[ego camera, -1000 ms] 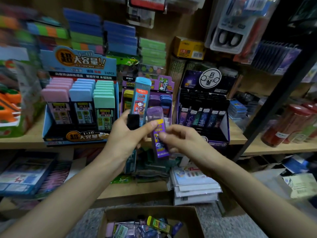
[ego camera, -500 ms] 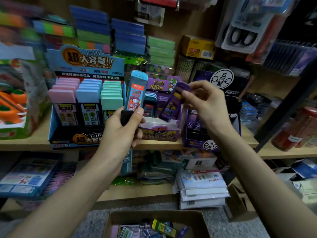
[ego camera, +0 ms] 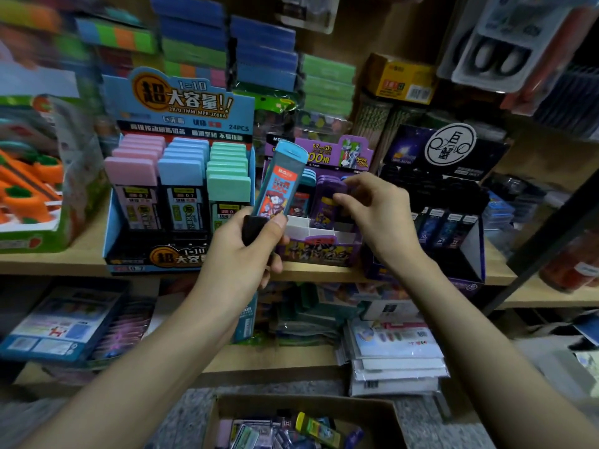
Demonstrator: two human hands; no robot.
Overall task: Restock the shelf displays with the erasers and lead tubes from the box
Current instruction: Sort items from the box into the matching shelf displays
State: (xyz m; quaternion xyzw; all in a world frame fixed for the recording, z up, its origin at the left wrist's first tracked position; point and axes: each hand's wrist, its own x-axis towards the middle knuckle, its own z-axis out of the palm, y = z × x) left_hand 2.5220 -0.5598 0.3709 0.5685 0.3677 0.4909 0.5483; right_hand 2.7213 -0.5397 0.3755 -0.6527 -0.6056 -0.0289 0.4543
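Right hand point(ego camera: 379, 218) pinches a purple lead tube point(ego camera: 325, 202), apparently to seat it in the display tray point(ego camera: 324, 254) just ahead. Left hand point(ego camera: 243, 257) grips a blue lead tube point(ego camera: 280, 186) raised alongside, seemingly ready for next. Box point(ego camera: 308, 401) sits below both hands.

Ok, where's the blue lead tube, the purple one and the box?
blue lead tube point(ego camera: 280, 186), head view, printed label.
purple lead tube point(ego camera: 324, 209), head view, front face.
cardboard box point(ego camera: 304, 404), head view, back rim.
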